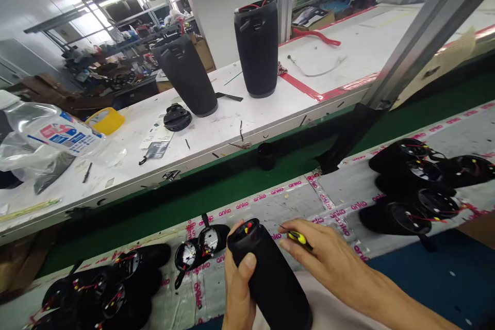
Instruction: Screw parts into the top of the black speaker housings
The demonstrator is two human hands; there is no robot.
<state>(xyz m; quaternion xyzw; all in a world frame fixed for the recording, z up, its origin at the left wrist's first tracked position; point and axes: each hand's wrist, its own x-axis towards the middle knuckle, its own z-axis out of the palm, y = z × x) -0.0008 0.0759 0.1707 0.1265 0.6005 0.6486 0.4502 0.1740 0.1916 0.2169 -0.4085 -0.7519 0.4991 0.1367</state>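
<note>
A black fabric-covered speaker body (pixel 276 281) leans in my left hand (pixel 240 283), whose fingers wrap round its left side with the thumb across the front. Red and yellow wire ends show in its open top. Just right of that top, my right hand (pixel 320 247) is closed on a small tool with a yellow-and-black handle (pixel 297 238). A thin dark shaft seems to point left from it, which looks like a screwdriver. The tool is apart from the speaker body.
More open speaker bodies with loose wires lie left (pixel 116 289) and right (pixel 413 185) on the taped bench (pixel 270 201). Two speakers stand on the white shelf (pixel 224 118), near a black cap (pixel 177 117), yellow tape (pixel 106 121) and a plastic bottle (pixel 58 126). A metal post (pixel 421 36) slants at right.
</note>
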